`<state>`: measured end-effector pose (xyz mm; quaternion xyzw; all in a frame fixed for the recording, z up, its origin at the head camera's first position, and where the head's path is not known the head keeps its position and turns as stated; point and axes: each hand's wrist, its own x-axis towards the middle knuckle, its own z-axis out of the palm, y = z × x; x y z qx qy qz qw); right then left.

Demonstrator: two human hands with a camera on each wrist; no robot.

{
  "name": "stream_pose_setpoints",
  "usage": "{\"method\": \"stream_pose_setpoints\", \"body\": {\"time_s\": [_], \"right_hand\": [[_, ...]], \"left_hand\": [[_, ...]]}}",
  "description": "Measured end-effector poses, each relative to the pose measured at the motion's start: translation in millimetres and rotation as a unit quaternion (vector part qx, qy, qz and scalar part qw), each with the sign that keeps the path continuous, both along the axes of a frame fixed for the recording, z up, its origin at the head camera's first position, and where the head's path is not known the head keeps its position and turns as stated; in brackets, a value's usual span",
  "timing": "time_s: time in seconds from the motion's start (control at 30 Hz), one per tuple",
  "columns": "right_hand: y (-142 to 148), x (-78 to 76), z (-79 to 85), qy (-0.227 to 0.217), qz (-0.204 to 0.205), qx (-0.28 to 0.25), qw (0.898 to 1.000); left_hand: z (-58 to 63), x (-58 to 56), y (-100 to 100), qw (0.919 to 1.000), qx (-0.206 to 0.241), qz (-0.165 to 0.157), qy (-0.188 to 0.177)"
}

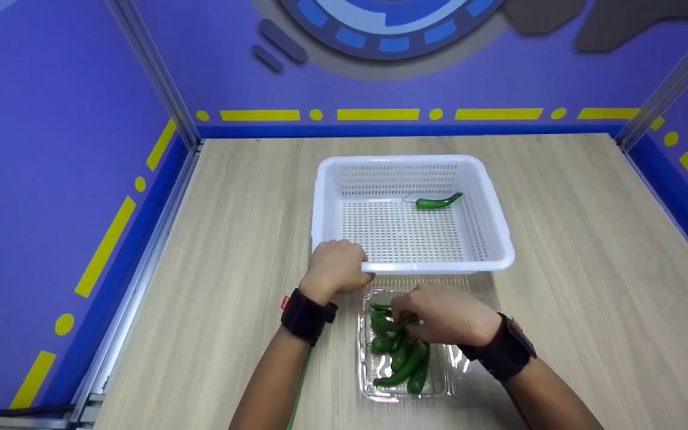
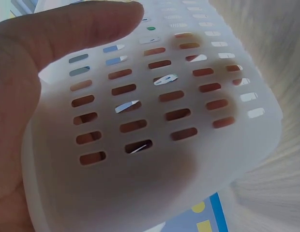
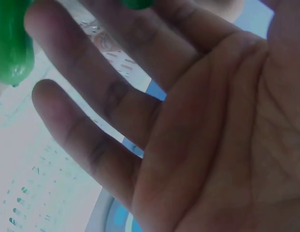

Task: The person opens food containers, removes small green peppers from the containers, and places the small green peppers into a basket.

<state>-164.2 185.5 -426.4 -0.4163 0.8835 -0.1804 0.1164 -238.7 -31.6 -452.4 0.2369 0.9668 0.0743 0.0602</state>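
A white perforated plastic basket point(image 1: 415, 267) stands mid-table, with one green chili pepper point(image 1: 433, 203) inside it. At its front-left corner my left hand point(image 1: 337, 266) grips the rim. In the left wrist view, the thumb point(image 2: 77, 29) lies along the near side of the translucent wall, and fingers show through its slots. Below the basket is a clear plastic box point(image 1: 404, 397) holding several green chili peppers point(image 1: 407, 365). My right hand point(image 1: 445, 313) reaches into this box, pinching a pepper point(image 1: 384, 323) at its thin end. Ring and little fingers point(image 3: 87, 130) are loosely extended.
Blue-purple panels point(image 1: 242, 71) with yellow markings enclose the light wood table point(image 1: 242, 239) at the back and sides. A metal rail point(image 1: 141, 269) runs along the left edge. A thin green cord point(image 1: 300, 382) lies beside my left forearm.
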Motion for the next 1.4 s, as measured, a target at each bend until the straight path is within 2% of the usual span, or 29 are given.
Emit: {"method": "stream_pose_setpoints", "body": {"time_s": [0.2, 0.73, 1.2, 1.4], "right_hand": [[3.8, 0.2, 1.9, 0.005, 0.006, -0.005, 1.0], [11.4, -1.3, 12.5, -0.026, 0.012, -0.034, 0.999], [23.5, -3.5, 26.2, -0.011, 0.0, -0.048, 0.999], [28.6, -7.5, 31.9, 0.008, -0.005, -0.081, 0.997]], "left_hand": [[-1.9, 0.2, 0.7, 0.9999, 0.011, 0.001, -0.003], [-2.4, 0.7, -1.9, 0.9999, 0.005, 0.0, -0.009], [-1.7, 0.9, -2.1, 1.0, 0.005, 0.002, -0.001], [-1.6, -0.5, -2.2, 1.0, 0.004, 0.0, 0.003]]}}
